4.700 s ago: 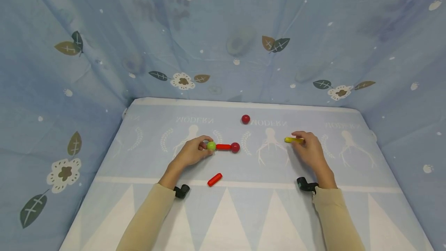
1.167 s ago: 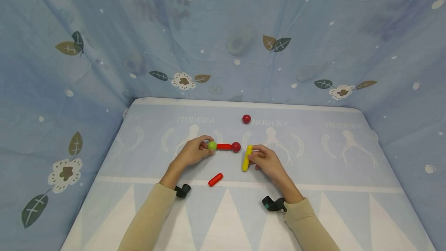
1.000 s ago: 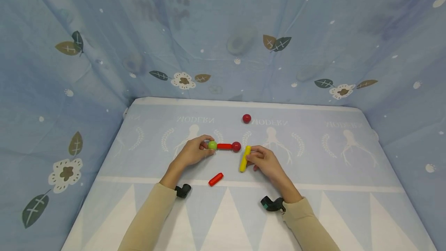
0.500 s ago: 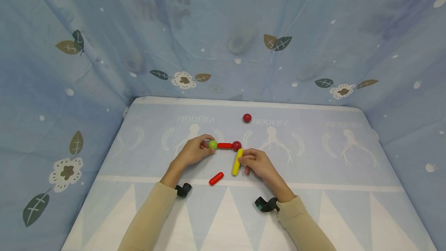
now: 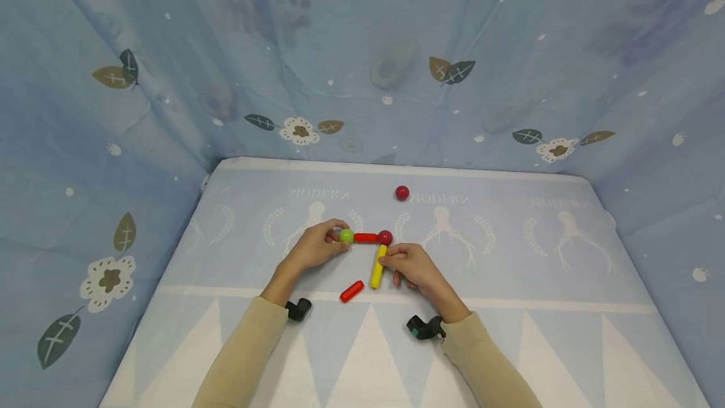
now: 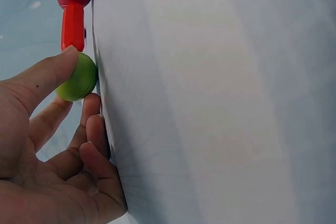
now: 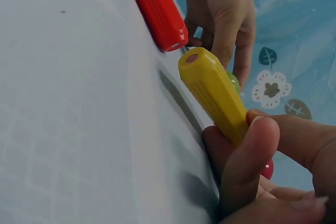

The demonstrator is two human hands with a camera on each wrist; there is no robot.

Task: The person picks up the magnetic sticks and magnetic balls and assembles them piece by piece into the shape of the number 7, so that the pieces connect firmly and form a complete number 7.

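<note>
My left hand point(image 5: 314, 247) pinches a green ball point(image 6: 79, 80) between thumb and fingers. A short red rod point(image 5: 365, 238) joins that ball to a dark red ball point(image 5: 385, 237) on its right. With thumb and forefinger my right hand point(image 5: 416, 267) pinches a longer yellow rod point(image 5: 376, 271). The yellow rod's far end meets the near side of the dark red ball; whether it is attached I cannot tell. In the right wrist view the yellow rod point(image 7: 215, 95) slants, its free end showing a small round metal-like tip.
A loose red rod point(image 5: 352, 291) lies on the table in front of the joined pieces. Another dark red ball point(image 5: 402, 192) sits farther back. Blue patterned cloth point(image 5: 362, 68) hangs behind and at both sides of the table point(image 5: 510, 357).
My right hand has brought the yellow rod leftward from the right side, turned it lengthwise, and set its end against the dark red ball. The left hand keeps its hold on the green ball.
</note>
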